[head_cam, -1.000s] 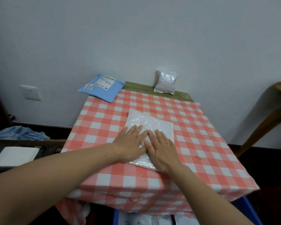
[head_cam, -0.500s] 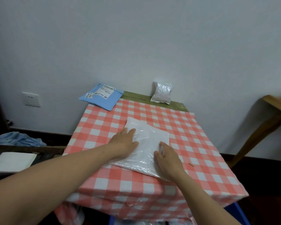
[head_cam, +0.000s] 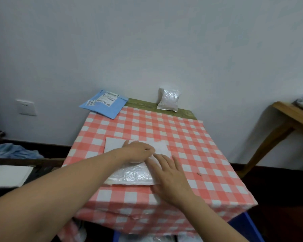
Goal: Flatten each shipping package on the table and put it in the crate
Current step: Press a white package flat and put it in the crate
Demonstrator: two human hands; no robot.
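A white bubble-wrap package [head_cam: 129,176] lies flat on the red-checked tablecloth [head_cam: 199,154], near the table's front. My left hand [head_cam: 138,151] presses on its middle, fingers pointing right. My right hand [head_cam: 170,177] lies flat with straight fingers on its near right corner, partly over the cloth. A blue mailer with a label [head_cam: 103,105] overhangs the far left corner. A silvery padded package [head_cam: 168,100] leans upright against the wall at the back. A blue crate [head_cam: 248,226] shows under the table's front edge, mostly hidden.
A wooden bench [head_cam: 287,116] stands to the right with something on it. At the left are a wall socket [head_cam: 25,107], a blue cloth [head_cam: 16,151] and a white flat thing [head_cam: 9,175]. A small brown scrap [head_cam: 199,174] lies on the cloth.
Both hands first slid apart across the white package. Now the left hand is back over its middle and the right hand is at its near right corner. The view tilted up.
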